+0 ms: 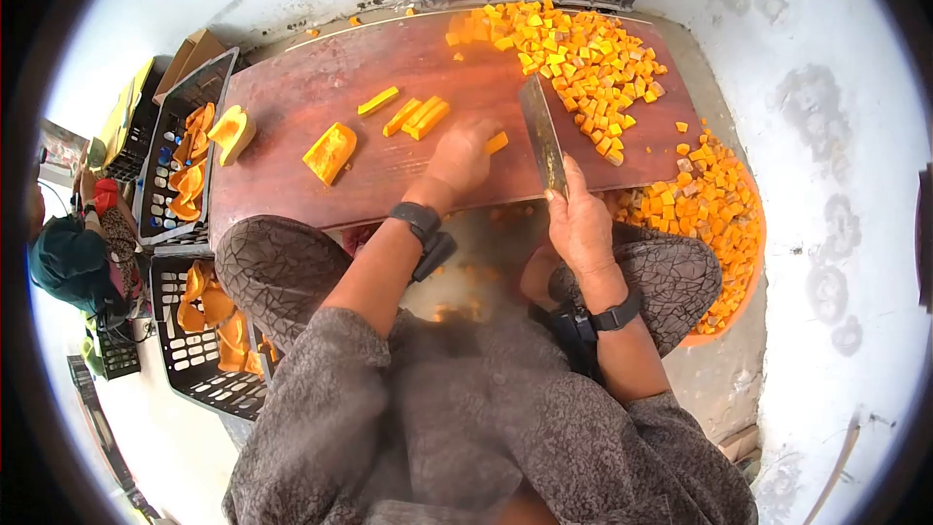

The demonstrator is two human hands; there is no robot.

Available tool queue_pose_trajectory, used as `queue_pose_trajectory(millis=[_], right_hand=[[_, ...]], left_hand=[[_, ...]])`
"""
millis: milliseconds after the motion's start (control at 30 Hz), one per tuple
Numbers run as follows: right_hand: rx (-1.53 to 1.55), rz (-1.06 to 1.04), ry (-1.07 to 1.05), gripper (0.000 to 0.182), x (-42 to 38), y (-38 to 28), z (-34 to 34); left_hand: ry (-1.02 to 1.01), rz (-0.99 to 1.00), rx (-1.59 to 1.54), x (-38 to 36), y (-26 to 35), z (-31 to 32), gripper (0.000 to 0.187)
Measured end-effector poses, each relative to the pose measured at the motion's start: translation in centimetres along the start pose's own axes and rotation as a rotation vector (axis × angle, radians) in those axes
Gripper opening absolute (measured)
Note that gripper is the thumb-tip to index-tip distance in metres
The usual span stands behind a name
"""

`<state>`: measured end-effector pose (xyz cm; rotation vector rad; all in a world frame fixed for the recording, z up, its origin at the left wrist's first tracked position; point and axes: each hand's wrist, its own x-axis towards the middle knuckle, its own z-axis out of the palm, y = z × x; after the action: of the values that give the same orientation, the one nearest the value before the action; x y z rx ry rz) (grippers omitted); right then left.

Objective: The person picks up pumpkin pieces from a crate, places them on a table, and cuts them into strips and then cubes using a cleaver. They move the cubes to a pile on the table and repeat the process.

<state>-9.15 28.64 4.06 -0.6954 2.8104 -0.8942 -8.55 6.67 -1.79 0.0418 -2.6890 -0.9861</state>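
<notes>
My right hand (580, 224) is closed round the handle of a broad-bladed knife (544, 136), its blade upright over the dark red board (282, 87). Left of the blade, my left hand (462, 160) is at an orange pumpkin piece (496, 143); its fingers are smeared by motion. Several pumpkin strips (418, 117) and a thick wedge (330, 153) lie on the board farther left. A bigger pale-fleshed chunk (232, 134) rests at the left edge. Beyond the knife, a heap of orange cubes (593, 63) covers the board's right part.
An orange tub (758, 253) full of cubes stands below the board's right end. Black crates (160, 185) with pumpkin pieces are at the left, another crate (554, 0) behind the board. Another person (73, 262) is at the far left. A white wall (826, 136) rises at the right.
</notes>
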Motion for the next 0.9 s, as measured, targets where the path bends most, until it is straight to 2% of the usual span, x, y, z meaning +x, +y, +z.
queue_pose_trajectory(millis=[100, 167, 200, 267, 367, 400, 467, 600, 667, 767, 900], right_hand=[[-0.048, 0.056, -0.005, 0.049, -0.3, -0.6, 0.7], [-0.064, 0.057, 0.057, 0.038, -0.5, -0.5, 1.0], [-0.069, 0.057, 0.055, 0.038, -0.6, 0.0, 1.4], [-0.079, -0.016, 0.100, 0.032, -0.4, 1.0, 2.1], [-0.078, 0.003, 0.088, 0.025, -0.5, 0.5, 1.8], [-0.081, 0.004, 0.086, 0.025, -0.5, 0.3, 1.7], [-0.070, 0.010, 0.087, 0.022, -0.7, 0.2, 1.7], [-0.065, -0.010, 0.094, 0.023, -0.6, 0.3, 1.8], [-0.058, 0.009, 0.101, 0.023, -0.5, 0.2, 1.7], [-0.089, 0.016, 0.090, 0.023, -0.4, 0.2, 1.6], [-0.115, -0.075, 0.138, 0.024, -0.4, 0.7, 1.9]], left_hand=[[0.032, -0.062, 0.148, -1.0, 1.4, 0.1, 0.042], [0.047, -0.066, 0.294, -1.4, 2.0, 0.3, 0.038], [0.048, -0.068, 0.289, -1.5, 1.9, 0.4, 0.038], [0.026, 0.062, 0.310, -1.4, 1.6, 0.4, 0.036], [0.018, 0.157, 0.203, -1.4, 1.7, 0.0, 0.031], [0.018, 0.156, 0.200, -1.2, 1.3, 0.3, 0.031], [-0.052, 0.135, -0.024, -0.7, 0.5, 1.0, 0.028], [-0.098, 0.043, -0.120, -0.7, 0.8, 0.0, 0.029], [-0.045, 0.156, -0.065, -0.7, 0.6, 0.0, 0.034], [0.030, 0.217, 0.060, -1.0, 0.3, 0.2, 0.037], [0.069, 0.125, 0.195, -1.2, 0.2, 0.4, 0.036]])
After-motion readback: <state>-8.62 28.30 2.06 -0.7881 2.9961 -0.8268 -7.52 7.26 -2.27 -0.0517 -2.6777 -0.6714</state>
